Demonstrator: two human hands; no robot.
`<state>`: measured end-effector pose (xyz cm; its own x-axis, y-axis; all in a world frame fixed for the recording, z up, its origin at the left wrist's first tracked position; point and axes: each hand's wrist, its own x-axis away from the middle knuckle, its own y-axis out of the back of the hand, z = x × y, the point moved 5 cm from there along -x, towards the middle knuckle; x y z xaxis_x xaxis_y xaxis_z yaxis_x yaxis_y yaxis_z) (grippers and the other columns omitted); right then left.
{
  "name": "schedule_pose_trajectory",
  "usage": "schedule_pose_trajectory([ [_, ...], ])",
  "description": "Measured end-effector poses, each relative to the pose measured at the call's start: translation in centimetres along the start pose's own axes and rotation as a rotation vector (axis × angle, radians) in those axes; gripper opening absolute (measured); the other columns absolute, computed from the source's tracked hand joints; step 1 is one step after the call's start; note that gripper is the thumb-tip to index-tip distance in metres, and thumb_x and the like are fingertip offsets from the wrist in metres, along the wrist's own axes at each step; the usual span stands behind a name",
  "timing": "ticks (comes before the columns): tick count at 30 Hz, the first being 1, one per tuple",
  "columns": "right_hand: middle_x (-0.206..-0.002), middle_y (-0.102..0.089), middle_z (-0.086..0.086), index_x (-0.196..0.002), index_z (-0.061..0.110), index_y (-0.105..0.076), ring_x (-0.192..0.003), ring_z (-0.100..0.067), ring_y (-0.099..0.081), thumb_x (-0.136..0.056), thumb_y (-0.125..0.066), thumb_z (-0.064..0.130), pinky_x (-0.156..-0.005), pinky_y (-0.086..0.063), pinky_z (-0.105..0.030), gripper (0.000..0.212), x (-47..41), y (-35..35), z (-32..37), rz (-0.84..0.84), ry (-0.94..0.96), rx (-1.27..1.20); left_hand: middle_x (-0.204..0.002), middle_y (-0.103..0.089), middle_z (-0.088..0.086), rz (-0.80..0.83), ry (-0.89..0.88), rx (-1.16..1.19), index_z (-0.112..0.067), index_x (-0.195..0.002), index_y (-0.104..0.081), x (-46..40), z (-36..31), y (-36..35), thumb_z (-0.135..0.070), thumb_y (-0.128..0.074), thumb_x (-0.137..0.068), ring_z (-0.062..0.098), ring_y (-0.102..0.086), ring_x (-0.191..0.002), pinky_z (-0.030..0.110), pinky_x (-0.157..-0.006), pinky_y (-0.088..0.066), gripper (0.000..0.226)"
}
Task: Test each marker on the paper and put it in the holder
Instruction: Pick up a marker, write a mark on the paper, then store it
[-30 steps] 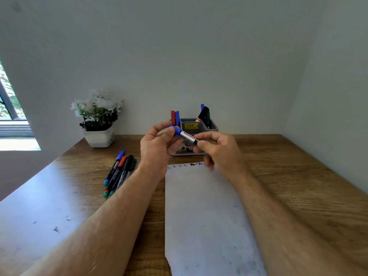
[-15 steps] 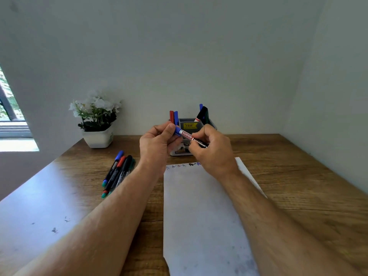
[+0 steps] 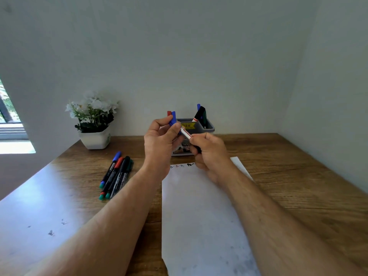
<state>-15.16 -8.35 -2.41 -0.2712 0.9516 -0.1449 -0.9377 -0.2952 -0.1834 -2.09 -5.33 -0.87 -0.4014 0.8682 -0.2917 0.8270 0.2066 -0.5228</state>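
Both hands hold one marker (image 3: pixel 186 133), white-barrelled with a red label, in the air in front of the grey holder (image 3: pixel 208 128). My left hand (image 3: pixel 161 141) pinches its blue cap end, which the fingers mostly hide. My right hand (image 3: pixel 210 154) grips the dark lower barrel. Whether the cap is seated or loose cannot be told. The holder has red and blue markers (image 3: pixel 172 114) at its left and a black one (image 3: pixel 200 113) at its right. White paper (image 3: pixel 199 216) with small test scribbles (image 3: pixel 182 165) along its top edge lies below the hands.
Several loose markers (image 3: pixel 117 174) lie in a bunch on the wooden table (image 3: pixel 288 176), left of the paper. A white pot of white flowers (image 3: pixel 93 124) stands at the back left against the wall. Walls close the table at the back and right.
My right hand has slid up the barrel toward my left hand, and the two hands are now closer together. My left fingers have closed over the blue cap end.
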Motion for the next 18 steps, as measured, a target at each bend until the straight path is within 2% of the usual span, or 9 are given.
schedule_pose_trajectory([
  [3,-0.058,-0.052,-0.002,-0.072,0.019,-0.066,-0.036,-0.008,-0.031,-0.088,-0.060,0.023,-0.034,-0.025,-0.017,0.018,-0.1,0.2,-0.2,0.046,-0.033,-0.078,-0.111,-0.070,0.014,0.038,0.007,-0.066,-0.013,-0.118,-0.061,0.3,0.1,-0.5,0.002,-0.065,-0.090,0.024,-0.073,-0.091,0.033,-0.071,-0.059,0.033],
  [5,-0.060,-0.056,-0.004,-0.076,0.017,-0.066,-0.038,-0.010,-0.036,-0.083,-0.062,0.028,-0.035,-0.028,-0.018,0.014,-0.1,0.5,-0.1,0.036,-0.011,-0.071,-0.108,-0.071,0.013,0.041,-0.019,-0.110,-0.014,-0.120,-0.061,0.5,-0.2,-0.9,0.002,-0.067,-0.089,0.023,-0.073,-0.088,0.033,-0.070,-0.059,0.035],
  [7,-0.066,-0.066,-0.005,-0.084,0.014,-0.069,-0.045,-0.012,-0.047,-0.081,-0.062,0.033,-0.038,-0.035,-0.021,0.021,-0.1,0.7,0.1,-0.004,0.034,-0.002,-0.103,-0.072,0.013,0.042,-0.064,-0.153,-0.014,-0.118,-0.063,0.6,-0.8,-1.2,0.002,-0.069,-0.087,0.024,-0.074,-0.086,0.034,-0.069,-0.060,0.036],
  [10,-0.085,-0.075,-0.005,-0.087,0.020,-0.075,-0.061,-0.014,-0.058,-0.083,-0.054,0.036,-0.047,-0.045,-0.027,0.027,-0.2,1.0,-0.3,-0.123,0.021,0.021,-0.099,-0.072,0.012,0.062,-0.172,-0.230,-0.016,-0.113,-0.066,0.1,-2.4,-1.7,0.004,-0.071,-0.084,0.022,-0.074,-0.085,0.032,-0.067,-0.060,0.036],
  [12,-0.085,-0.072,-0.006,-0.084,0.021,-0.073,-0.059,-0.013,-0.053,-0.087,-0.047,0.026,-0.046,-0.042,-0.026,0.027,-0.2,1.5,-0.7,-0.226,-0.026,0.035,-0.100,-0.071,0.011,0.046,-0.255,-0.278,-0.019,-0.113,-0.066,-0.5,-3.7,-2.0,0.003,-0.072,-0.084,0.019,-0.073,-0.085,0.032,-0.068,-0.061,0.037],
  [15,-0.063,-0.050,-0.001,-0.073,0.018,-0.062,-0.047,-0.010,-0.036,-0.086,-0.044,0.016,-0.041,-0.028,-0.023,0.022,-0.3,2.3,-1.0,-0.310,-0.099,0.096,-0.099,-0.072,0.004,-0.015,-0.362,-0.360,-0.021,-0.115,-0.065,-1.6,-5.3,-2.4,-0.001,-0.073,-0.084,0.015,-0.073,-0.086,0.035,-0.070,-0.062,0.038],
  [18,-0.066,-0.050,0.000,-0.070,0.017,-0.057,-0.053,-0.011,-0.040,-0.085,-0.045,0.015,-0.048,-0.029,-0.027,0.019,-0.3,2.8,-0.9,-0.385,-0.124,0.131,-0.096,-0.072,0.001,-0.070,-0.414,-0.396,-0.022,-0.114,-0.064,-2.9,-6.0,-3.0,-0.003,-0.074,-0.083,0.014,-0.073,-0.084,0.037,-0.071,-0.062,0.038],
])
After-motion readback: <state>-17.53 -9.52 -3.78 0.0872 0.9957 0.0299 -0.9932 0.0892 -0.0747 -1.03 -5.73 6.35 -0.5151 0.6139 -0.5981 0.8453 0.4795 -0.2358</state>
